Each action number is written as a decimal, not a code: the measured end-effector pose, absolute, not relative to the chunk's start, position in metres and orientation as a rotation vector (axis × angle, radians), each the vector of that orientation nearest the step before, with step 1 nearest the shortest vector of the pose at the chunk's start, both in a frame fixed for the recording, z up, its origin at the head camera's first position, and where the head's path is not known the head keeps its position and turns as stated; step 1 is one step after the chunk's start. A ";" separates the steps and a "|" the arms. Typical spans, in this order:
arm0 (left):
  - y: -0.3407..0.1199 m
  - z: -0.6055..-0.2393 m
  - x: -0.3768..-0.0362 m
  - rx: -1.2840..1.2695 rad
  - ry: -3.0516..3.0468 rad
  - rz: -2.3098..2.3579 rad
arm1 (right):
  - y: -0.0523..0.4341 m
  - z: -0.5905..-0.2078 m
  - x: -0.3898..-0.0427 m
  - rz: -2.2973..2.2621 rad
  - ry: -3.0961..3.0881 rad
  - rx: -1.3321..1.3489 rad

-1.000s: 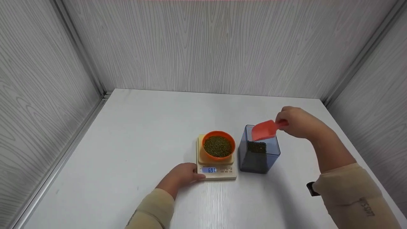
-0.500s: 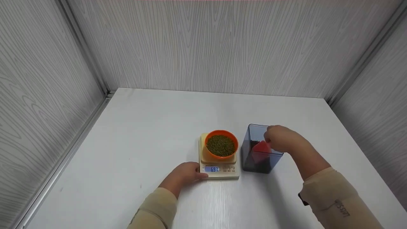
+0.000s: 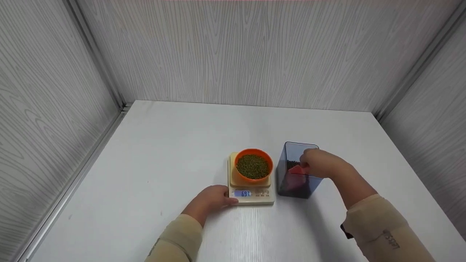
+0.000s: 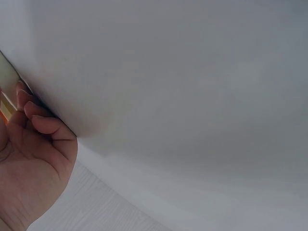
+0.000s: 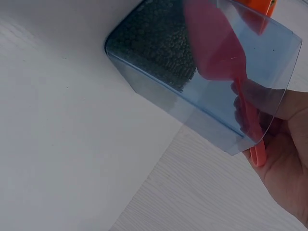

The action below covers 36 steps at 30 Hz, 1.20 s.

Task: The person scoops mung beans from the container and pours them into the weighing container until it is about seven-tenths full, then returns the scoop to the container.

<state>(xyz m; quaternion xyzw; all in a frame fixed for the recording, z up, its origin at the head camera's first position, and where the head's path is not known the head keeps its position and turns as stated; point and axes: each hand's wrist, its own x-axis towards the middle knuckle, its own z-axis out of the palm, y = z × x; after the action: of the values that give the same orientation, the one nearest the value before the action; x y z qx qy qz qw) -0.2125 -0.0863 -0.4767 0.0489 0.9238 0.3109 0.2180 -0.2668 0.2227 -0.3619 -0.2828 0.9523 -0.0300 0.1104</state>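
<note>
My right hand (image 3: 322, 163) grips the handle of a red scoop (image 5: 219, 45) inside a clear bluish bin (image 3: 282, 174). In the right wrist view the scoop's blade reaches into dark green beans (image 5: 154, 41) at the bin's bottom. My left hand (image 3: 211, 199) holds the front left corner of a cream digital kitchen scale (image 3: 251, 200), thumb on top and fingers curled at its side. The left wrist view has these curled fingers (image 4: 45, 124) against the scale's edge. On the scale stands an orange bowl (image 3: 253, 180) filled with green beans (image 3: 252, 166); the display seems to read 697.
The bin stands just right of the scale on a white table (image 3: 174, 145). Grey wood-grain panels (image 3: 233, 51) rise behind the table and at both sides. Light sleeves (image 3: 380, 222) cover both forearms.
My right hand has come down and left, taking the scoop from above the bin's rim into the beans. The left hand keeps its hold on the scale, and the display looks the same.
</note>
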 end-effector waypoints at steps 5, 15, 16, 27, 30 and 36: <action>-0.087 -0.477 -0.212 0.135 2.550 0.876 | 0.222 -0.367 -0.267 -0.100 2.800 -0.846; -0.086 -0.479 -0.213 0.114 2.562 0.865 | 0.222 -0.372 -0.269 -0.132 2.861 -0.810; -0.086 -0.479 -0.213 0.109 2.561 0.863 | 0.222 -0.372 -0.269 -0.139 2.864 -0.809; -0.086 -0.478 -0.213 0.112 2.547 0.874 | 0.235 -0.364 -0.271 -0.269 2.914 -0.798; -0.086 -0.477 -0.212 0.110 2.543 0.877 | 0.241 -0.361 -0.270 -0.331 2.913 -0.800; -0.087 -0.478 -0.213 0.102 2.545 0.870 | 0.255 -0.362 -0.271 -0.454 2.917 -0.706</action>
<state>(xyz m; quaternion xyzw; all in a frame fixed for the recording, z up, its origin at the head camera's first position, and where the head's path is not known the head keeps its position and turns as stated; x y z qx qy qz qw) -0.2126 -0.0867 -0.4783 0.0368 0.9217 0.3152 0.2230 -0.2711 0.2546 -0.3621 -0.2324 0.9597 -0.1492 0.0530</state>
